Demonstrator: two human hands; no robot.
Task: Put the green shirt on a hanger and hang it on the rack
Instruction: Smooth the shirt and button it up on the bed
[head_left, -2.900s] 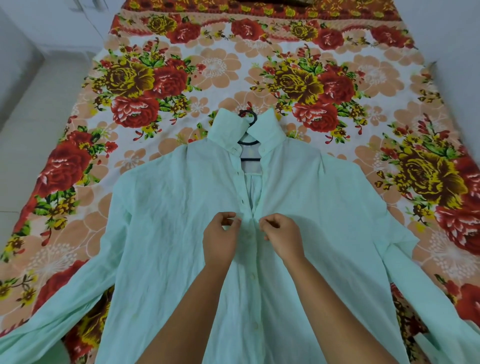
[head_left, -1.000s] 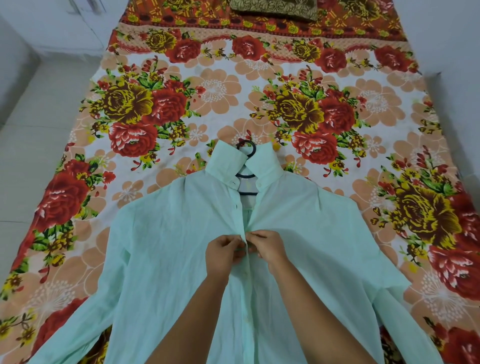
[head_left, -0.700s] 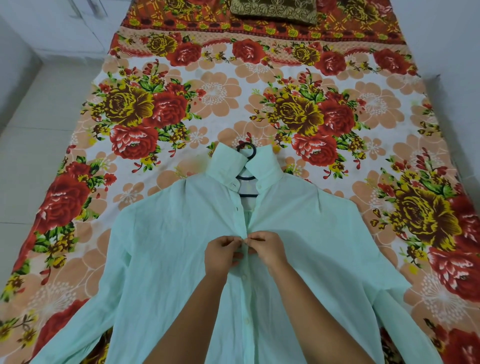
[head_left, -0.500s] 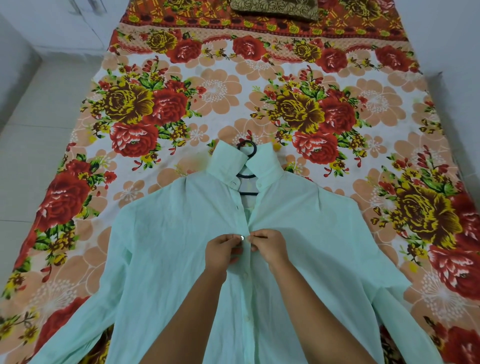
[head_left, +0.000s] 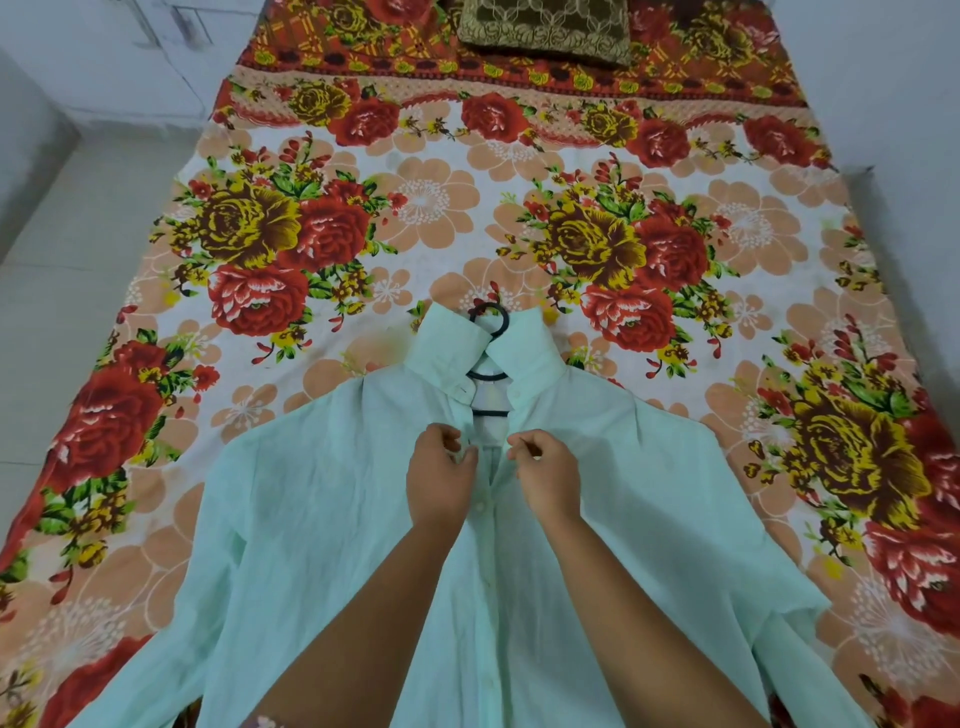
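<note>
The pale green shirt (head_left: 311, 519) lies face up on the bed, sleeves spread to both sides. A black hanger (head_left: 491, 322) is inside it; only its hook and a bit of its bars show at the open collar. My left hand (head_left: 441, 478) pinches the left front edge just below the collar. My right hand (head_left: 548, 478) pinches the right front edge, a small gap apart from the left. Lower down the front is buttoned shut. No rack is in view.
The bed (head_left: 426, 208) carries a floral sheet in red, yellow and peach. A brown patterned cushion (head_left: 545, 28) lies at its far end. Pale tiled floor (head_left: 67, 270) runs along the left, a white wall along the right.
Both hands have moved up the shirt front towards the collar and parted slightly. The spot they held earlier is now closed.
</note>
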